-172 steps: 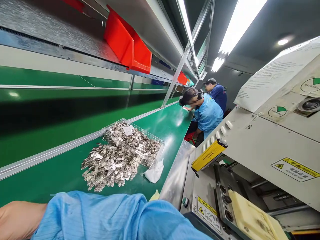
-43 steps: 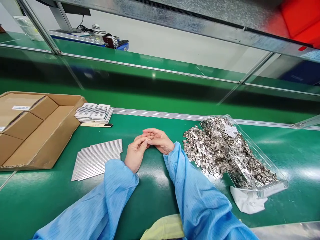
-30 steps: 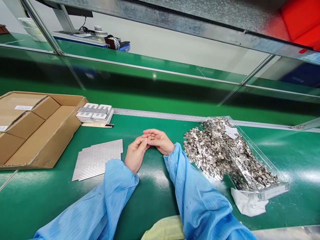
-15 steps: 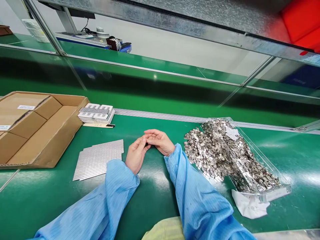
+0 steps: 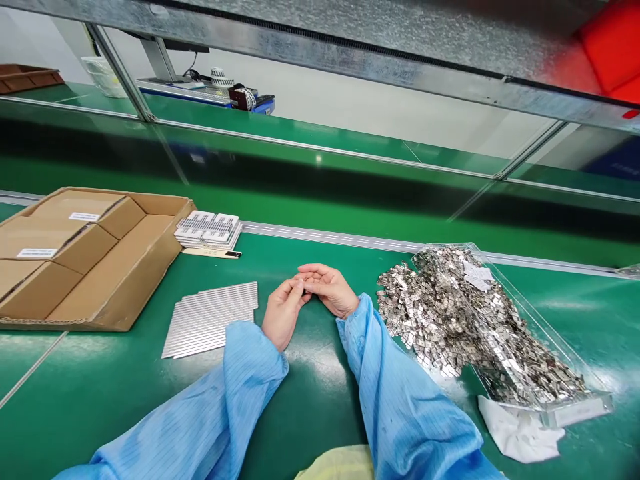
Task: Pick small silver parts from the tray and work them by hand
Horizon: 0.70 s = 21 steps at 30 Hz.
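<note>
Metal pieces [image 5: 425, 317] right of left hand [image 5: 283, 315] and right hand [image 5: 333, 290], fingertips together, contents unclear.

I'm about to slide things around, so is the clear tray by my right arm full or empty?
Full: small metal pieces fill the clear tray and lie heaped beside it.

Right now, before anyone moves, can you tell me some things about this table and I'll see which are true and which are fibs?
1. The left hand and right hand are close together. True.
2. The clear tray is empty. False: the clear tray has lots of small metal pieces in it.
3. The cardboard box is right of the hands. False: the cardboard box is to their left.
4. The silver strips are left of the hands. True.
</note>
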{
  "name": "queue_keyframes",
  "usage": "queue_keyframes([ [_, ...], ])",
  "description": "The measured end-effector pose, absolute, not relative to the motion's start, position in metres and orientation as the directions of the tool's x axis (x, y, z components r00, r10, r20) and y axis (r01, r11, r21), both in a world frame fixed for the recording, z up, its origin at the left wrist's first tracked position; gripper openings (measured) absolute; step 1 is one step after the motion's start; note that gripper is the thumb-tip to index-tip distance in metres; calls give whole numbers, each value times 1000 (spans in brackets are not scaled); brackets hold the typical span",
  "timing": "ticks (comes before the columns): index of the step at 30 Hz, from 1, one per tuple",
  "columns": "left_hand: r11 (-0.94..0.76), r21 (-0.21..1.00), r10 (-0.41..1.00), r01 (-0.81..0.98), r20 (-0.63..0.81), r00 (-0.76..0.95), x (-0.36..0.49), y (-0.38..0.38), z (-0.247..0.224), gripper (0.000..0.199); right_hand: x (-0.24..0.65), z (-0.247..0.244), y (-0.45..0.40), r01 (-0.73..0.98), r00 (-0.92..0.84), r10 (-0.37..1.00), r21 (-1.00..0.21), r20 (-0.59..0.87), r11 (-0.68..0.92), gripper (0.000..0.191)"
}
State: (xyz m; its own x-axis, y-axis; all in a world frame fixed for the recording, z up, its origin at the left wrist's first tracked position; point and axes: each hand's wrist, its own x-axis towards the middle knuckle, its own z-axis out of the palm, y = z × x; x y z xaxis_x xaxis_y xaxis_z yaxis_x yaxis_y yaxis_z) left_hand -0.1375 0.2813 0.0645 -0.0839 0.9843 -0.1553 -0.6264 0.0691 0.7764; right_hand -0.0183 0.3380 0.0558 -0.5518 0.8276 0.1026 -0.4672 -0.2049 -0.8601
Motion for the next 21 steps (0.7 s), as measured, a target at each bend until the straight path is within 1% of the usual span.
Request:
queue_keyframes([
  [9,21,833,995,-553,-71,-70,-138,281,58,45,-19,55,338,-450,-539,837,-871,91,-195,45],
  [14,2,852,997,-524,-43,-66,-139,282,54,43,-19,56,338,-445,-518,850,-878,95,-173,43],
  [17,1,842,996,-539,-52,-78,-139,282,57,42,-19,58,338,-426,-508,857,-889,82,-168,43],
  [21,38,791,990,-611,-111,-82,-139,282,64,42,-19,60,337,-388,-494,868,-907,57,-162,44],
])
